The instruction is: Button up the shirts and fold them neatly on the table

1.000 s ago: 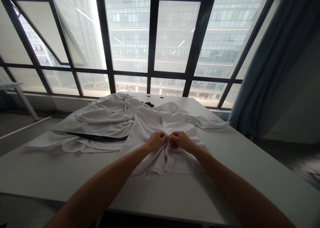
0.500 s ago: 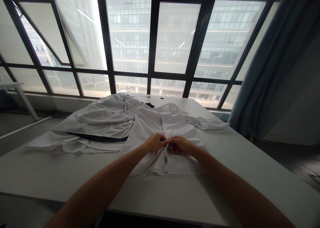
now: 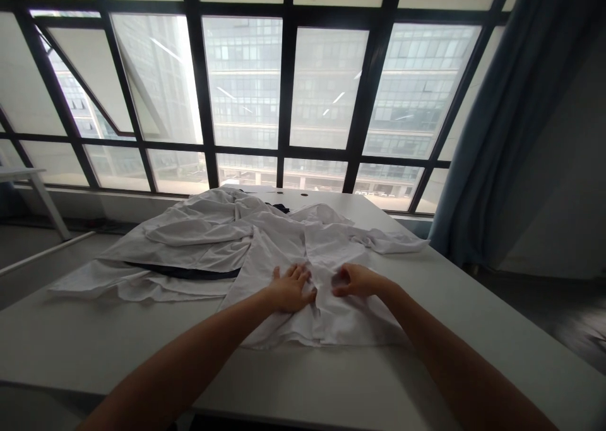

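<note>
A white shirt (image 3: 277, 245) lies front up on the white table, its hem toward me and one sleeve (image 3: 395, 240) stretched to the right. My left hand (image 3: 290, 290) rests flat on the shirt beside the front opening, fingers spread. Just right of that opening is my right hand (image 3: 357, 281), low over the cloth. Its thumb and fingers are curved with a gap between them, and no cloth shows pinched there. More white cloth (image 3: 189, 219) lies rumpled to the left, with a dark strip (image 3: 184, 271) showing between its layers.
The white table (image 3: 478, 330) runs away from me toward a wall of black-framed windows (image 3: 243, 84). A small dark item (image 3: 279, 207) sits behind the shirt. At the right hangs a blue-grey curtain (image 3: 473, 166). Another white table (image 3: 45, 197) stands at the far left.
My hands were together, pinching the shirt's front edges. They have parted: the left has flattened onto the cloth and the right has moved right. The gap in the lower front has narrowed.
</note>
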Demonstrator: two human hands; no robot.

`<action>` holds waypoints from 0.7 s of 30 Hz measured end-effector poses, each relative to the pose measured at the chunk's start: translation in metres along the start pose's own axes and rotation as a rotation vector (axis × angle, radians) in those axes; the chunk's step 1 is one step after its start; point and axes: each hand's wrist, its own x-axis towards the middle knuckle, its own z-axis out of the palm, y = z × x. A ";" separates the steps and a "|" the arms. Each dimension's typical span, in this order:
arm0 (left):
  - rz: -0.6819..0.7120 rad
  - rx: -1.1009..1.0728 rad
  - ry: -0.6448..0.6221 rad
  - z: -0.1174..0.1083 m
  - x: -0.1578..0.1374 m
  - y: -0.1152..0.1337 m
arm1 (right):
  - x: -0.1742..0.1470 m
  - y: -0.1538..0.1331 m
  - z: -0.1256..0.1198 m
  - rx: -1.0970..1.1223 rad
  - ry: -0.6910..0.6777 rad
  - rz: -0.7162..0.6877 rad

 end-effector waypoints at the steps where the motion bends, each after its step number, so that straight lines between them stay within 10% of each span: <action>1: -0.016 0.009 -0.036 0.000 -0.003 0.004 | -0.002 0.003 -0.003 0.002 -0.030 0.018; 12: -0.010 -0.003 -0.009 0.024 -0.069 0.062 | -0.042 -0.010 -0.011 -0.258 -0.493 0.364; 16: 0.030 -0.023 -0.005 0.025 -0.083 0.075 | -0.036 0.012 -0.003 -0.222 -0.425 0.516; 21: 0.074 0.002 0.005 -0.019 -0.042 0.048 | -0.006 -0.002 -0.011 -0.247 -0.385 0.198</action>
